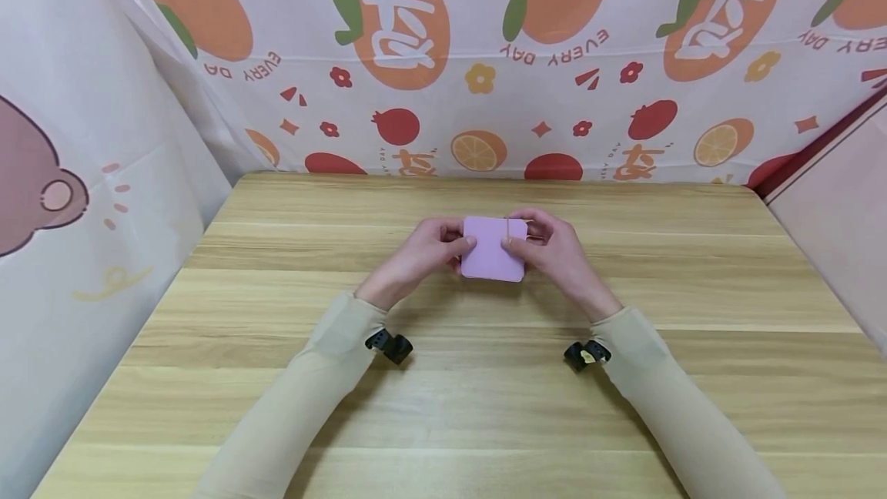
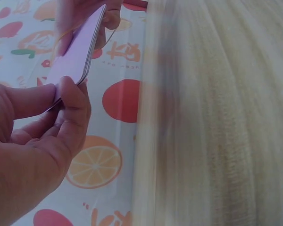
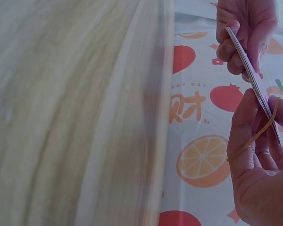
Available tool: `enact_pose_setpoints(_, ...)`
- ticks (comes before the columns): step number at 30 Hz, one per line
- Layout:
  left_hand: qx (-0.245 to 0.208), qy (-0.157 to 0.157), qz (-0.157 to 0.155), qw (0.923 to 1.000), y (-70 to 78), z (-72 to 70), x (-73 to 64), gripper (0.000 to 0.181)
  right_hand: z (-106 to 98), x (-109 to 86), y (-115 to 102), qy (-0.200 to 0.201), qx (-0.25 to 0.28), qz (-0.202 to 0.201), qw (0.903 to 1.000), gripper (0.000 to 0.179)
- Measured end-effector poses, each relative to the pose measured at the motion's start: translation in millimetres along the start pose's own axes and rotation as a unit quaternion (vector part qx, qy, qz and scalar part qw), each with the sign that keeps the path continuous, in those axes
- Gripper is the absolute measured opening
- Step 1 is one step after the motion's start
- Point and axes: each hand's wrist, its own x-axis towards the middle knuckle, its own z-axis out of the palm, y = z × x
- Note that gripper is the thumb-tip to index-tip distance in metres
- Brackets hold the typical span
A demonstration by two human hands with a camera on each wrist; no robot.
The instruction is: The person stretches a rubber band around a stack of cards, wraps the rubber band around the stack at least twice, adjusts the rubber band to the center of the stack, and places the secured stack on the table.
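Note:
A thin stack of square lilac cards [image 1: 490, 259] with rounded corners is held up above the wooden table, tilted. My left hand [image 1: 427, 246] pinches its left edge, thumb on the lilac face and curled fingers behind. At the right edge my right hand [image 1: 557, 246] grips the stack the same way. A tan rubber band [image 3: 259, 133] crosses the stack near that right end; in the right wrist view it stretches away from the cards to a finger of the right hand. Several layers show along the stack's edge [image 2: 90, 54] in the left wrist view.
The wood-grain table [image 1: 443, 406] spreads beneath both forearms. Behind it hangs a white curtain [image 1: 291, 14] printed with fruit, and another pale cloth [image 1: 90, 137] hangs at the left. Each sleeve cuff carries a small black camera [image 1: 398, 348].

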Motion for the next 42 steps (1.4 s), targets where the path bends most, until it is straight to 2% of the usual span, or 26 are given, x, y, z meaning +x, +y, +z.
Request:
enact_pose_setpoints(8,-0.002,0.019,0.017,0.9997,-2.7,1.7,1.0,0.011,0.0,-0.2,0.2,0.003,0.009,-0.001,1.0,0.039)
enact_pose_setpoints(14,-0.022,0.022,0.018,0.9994,-3.1,2.7,0.9,0.009,-1.1,-1.0,-0.1,-0.001,0.01,-0.013,0.9999,0.037)
enact_pose_setpoints(17,-0.015,0.027,0.017,0.9994,-2.9,3.2,1.1,0.01,-1.2,-0.5,0.7,-0.006,0.012,-0.015,0.9998,0.037)
enact_pose_setpoints(22,0.004,0.053,0.022,0.9984,-2.7,2.2,2.3,0.008,1.0,1.1,3.1,-0.016,0.023,-0.002,0.9996,0.039)
enact_pose_setpoints(26,-0.014,0.087,0.037,0.9954,-2.0,-2.6,3.2,0.009,3.7,1.3,6.6,-0.033,0.057,0.013,0.9978,0.034)
enact_pose_setpoints(31,-0.044,0.123,0.047,0.9903,0.0,-10.3,2.7,0.012,8.8,0.5,10.7,-0.072,0.1,0.029,0.992,0.027)
enact_pose_setpoints(36,-0.09,0.157,0.043,0.9826,3.9,-16.8,3.2,0.016,9.5,-0.1,12.8,-0.123,0.1,0.043,0.9863,0.032)
enact_pose_setpoints(39,-0.124,0.177,0.031,0.9759,6.4,-21.3,2.8,0.017,5.6,-0.9,14.3,-0.182,0.068,0.04,0.9801,0.03)
enact_pose_setpoints(42,-0.153,0.193,0.019,0.9691,7.5,-24.8,2.4,0.018,1.2,-2.1,15.3,-0.269,0.02,0.007,0.963,0.021)
